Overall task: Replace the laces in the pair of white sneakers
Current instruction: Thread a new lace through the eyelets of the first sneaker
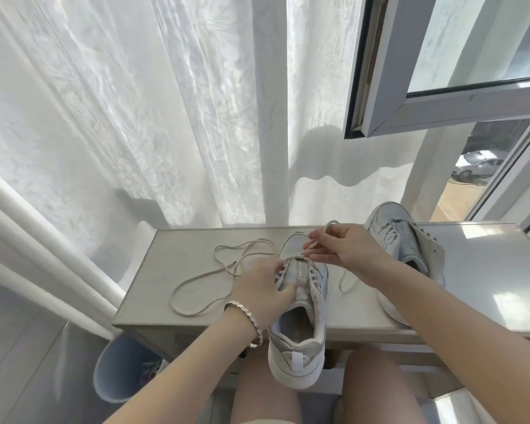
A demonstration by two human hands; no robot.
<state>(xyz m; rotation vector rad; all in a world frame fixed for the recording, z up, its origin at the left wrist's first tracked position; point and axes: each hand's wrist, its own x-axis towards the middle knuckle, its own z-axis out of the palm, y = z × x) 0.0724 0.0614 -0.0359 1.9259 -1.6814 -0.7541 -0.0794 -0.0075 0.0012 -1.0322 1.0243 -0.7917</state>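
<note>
The near sneaker overhangs the table's near edge, with the lace looped to its left. The other sneaker lies farther right, and the curtain hangs behind.

This person has both forearms bare as far as one can see them, and the left hand and the right hand are bare too. The nails are too small to judge. Around the left wrist there is a bracelet: a chain of many small flat pieces set close one after another, a little like scales, with a silver shine and a soft pink tone in places. Both thighs are bare as well. At the very bottom edge a pale, cream-coloured hem of a short garment covers the top of the left thigh.
</note>
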